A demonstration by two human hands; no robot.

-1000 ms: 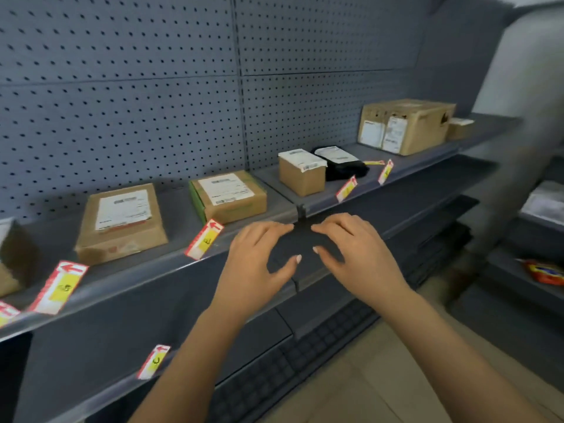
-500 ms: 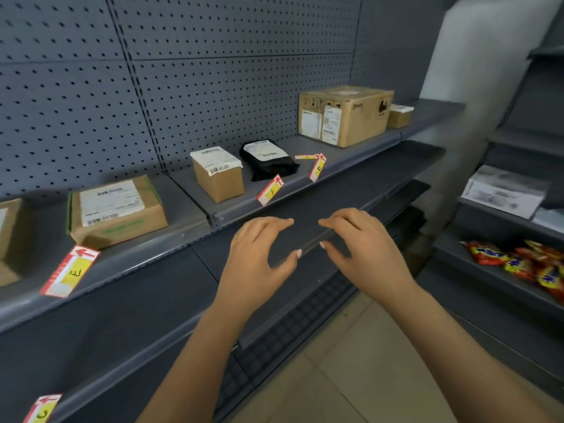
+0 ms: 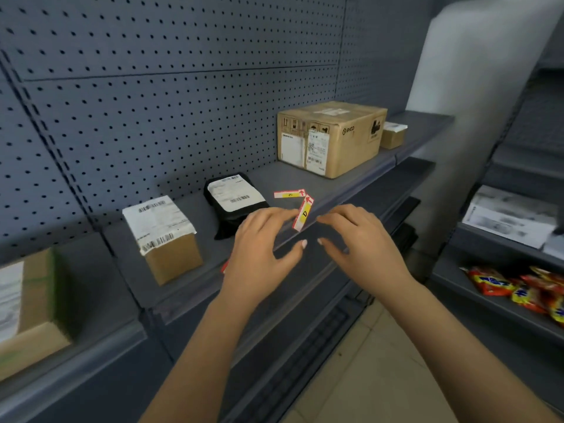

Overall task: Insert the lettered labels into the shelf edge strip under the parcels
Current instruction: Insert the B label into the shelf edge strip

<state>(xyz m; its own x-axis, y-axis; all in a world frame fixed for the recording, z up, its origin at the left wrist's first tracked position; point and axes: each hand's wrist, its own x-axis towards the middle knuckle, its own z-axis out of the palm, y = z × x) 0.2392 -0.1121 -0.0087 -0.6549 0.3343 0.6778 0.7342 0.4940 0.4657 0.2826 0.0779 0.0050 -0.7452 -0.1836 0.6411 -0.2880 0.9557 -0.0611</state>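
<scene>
A red, white and yellow label marked D [image 3: 303,214] leans tilted against the shelf edge strip [image 3: 341,200], in front of the black parcel [image 3: 235,201]. A second label [image 3: 289,194] lies flat on the shelf behind it. My left hand [image 3: 262,254] and my right hand [image 3: 358,239] hover on either side of the D label, fingers spread, holding nothing. The left fingertips are close to the label's lower end. A red corner of another label [image 3: 225,266] peeks out from behind my left hand.
On the same shelf stand a small box [image 3: 164,236], a large cardboard box [image 3: 331,137], a tiny box [image 3: 392,135] and a blurred box [image 3: 27,303] at far left. Lower shelves jut out below. A rack to the right carries snack packets [image 3: 518,288] and a white package [image 3: 509,215].
The view has shifted right along the shelf. Both hands have risen from below the shelf edge to flank the D label.
</scene>
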